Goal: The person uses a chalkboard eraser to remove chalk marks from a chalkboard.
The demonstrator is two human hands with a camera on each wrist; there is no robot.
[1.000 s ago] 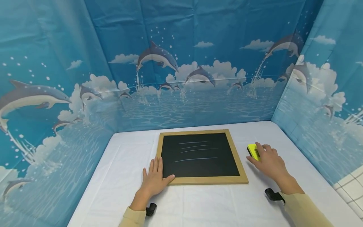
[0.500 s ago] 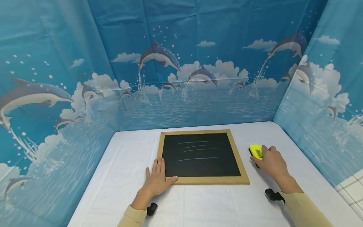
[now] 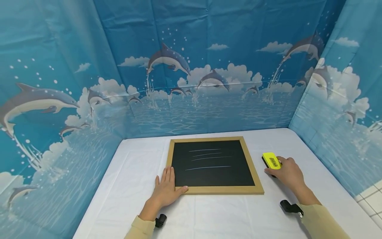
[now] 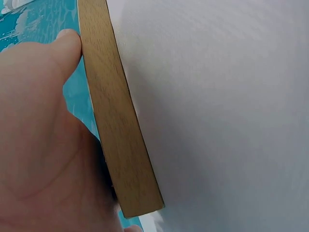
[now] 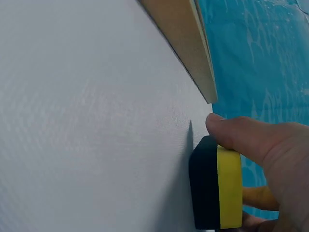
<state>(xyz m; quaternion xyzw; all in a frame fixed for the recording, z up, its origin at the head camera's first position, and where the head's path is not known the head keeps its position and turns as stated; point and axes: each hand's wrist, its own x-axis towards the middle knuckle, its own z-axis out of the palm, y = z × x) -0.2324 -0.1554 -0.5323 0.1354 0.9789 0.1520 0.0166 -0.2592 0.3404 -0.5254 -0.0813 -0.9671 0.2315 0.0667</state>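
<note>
Two hands (image 3: 165, 191) (image 3: 288, 173) touch one chalkboard (image 3: 212, 176), one eraser (image 3: 271, 160).

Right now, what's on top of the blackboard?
The blackboard has four pale lines on its dark face. The left hand rests at its near-left corner; whatever's directly under that hand is covered.

We see a black board (image 3: 213, 177) with pale-blue lines (image 3: 208, 167) in a wood-grained tan frame (image 3: 223, 190); at its three o'clock, a yellow-and-black eraser (image 3: 271, 160); white cloth (image 3: 221, 215) around; at twelve, a blue curtain (image 3: 191, 20) patterned with dolphins (image 3: 168, 59) and clouds (image 3: 238, 72).
</note>
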